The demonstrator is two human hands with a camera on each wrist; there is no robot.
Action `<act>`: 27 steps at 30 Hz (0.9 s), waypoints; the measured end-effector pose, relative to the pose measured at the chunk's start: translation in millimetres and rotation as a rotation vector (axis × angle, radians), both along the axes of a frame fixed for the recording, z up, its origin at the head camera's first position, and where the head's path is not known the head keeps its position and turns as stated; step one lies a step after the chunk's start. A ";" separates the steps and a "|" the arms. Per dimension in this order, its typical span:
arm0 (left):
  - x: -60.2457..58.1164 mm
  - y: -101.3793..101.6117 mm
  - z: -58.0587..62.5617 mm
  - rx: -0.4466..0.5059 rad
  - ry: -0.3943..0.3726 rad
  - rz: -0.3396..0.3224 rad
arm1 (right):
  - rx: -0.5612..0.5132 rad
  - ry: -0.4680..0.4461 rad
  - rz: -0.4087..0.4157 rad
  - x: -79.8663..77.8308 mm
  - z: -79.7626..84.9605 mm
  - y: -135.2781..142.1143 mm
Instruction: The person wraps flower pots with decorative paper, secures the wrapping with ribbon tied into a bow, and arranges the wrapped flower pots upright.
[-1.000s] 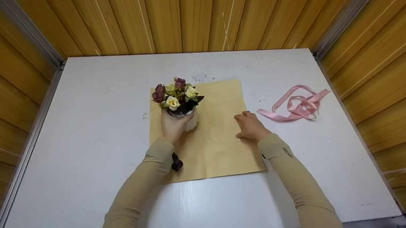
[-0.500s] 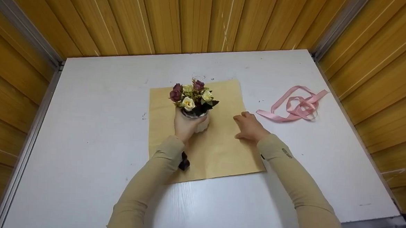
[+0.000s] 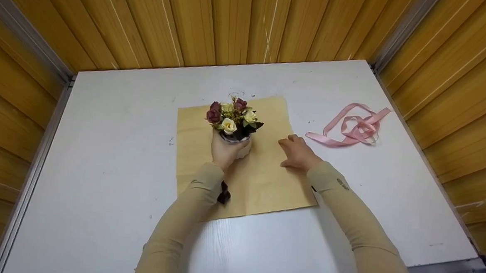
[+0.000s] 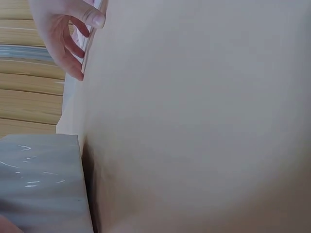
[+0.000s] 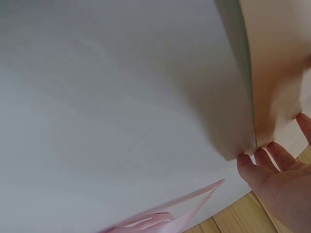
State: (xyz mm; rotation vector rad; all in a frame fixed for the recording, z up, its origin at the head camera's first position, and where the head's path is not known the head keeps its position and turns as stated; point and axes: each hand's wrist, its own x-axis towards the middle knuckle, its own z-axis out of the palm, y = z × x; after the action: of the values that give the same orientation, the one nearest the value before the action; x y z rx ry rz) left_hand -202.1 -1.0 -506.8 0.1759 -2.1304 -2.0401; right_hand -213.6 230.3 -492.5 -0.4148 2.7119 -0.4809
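My left hand (image 3: 223, 153) grips a white pot (image 3: 244, 151) from its left side, the thumb across the near side. Cream and dark red artificial flowers (image 3: 229, 126) with dark leaves fill its top. The pot is upright over the middle of a tan paper sheet (image 3: 265, 187); in the left wrist view its glossy side (image 4: 39, 174) meets or nearly meets the paper. My right hand (image 3: 300, 153) rests on the sheet's right edge, fingers spread and slightly bent. The right wrist view has its fingertips touching the paper edge (image 5: 265, 87).
A pink ribbon (image 3: 366, 130) lies in loose loops on the white table (image 3: 113, 146), right of the paper. Beside my left cuff a small dark object (image 3: 224, 193) shows over the sheet. Yellow wood-pattern walls (image 3: 232, 23) enclose the table at the back and sides.
My left hand has carried the potted flowers rightward, from the sheet's left part to its middle, slowing at the end. My right hand has stayed at the paper's right edge.
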 end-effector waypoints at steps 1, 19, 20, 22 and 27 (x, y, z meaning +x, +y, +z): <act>0.4 0.6 -0.2 -0.005 -0.004 0.001 | 0.003 -0.001 -0.003 0.3 0.1 0.0; 5.0 -2.3 -8.3 0.024 0.028 -0.126 | 0.033 0.051 0.045 -2.0 -6.2 2.4; 7.4 -3.8 -3.6 0.029 0.025 -0.147 | 0.033 0.052 0.049 -1.7 -6.2 2.3; 10.4 -7.3 1.0 0.052 0.019 -0.180 | 0.030 0.054 0.055 -1.0 -5.9 2.1; 8.2 -18.3 -7.2 0.019 -0.026 -0.206 | 0.017 0.051 0.047 0.0 -4.9 2.6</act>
State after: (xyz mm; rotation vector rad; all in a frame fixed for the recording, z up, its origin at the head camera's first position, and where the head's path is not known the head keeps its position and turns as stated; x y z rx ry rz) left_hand -193.9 -19.2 -514.0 -0.0159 -2.2277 -2.1799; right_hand -213.6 232.9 -497.4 -0.4912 2.7461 -0.4403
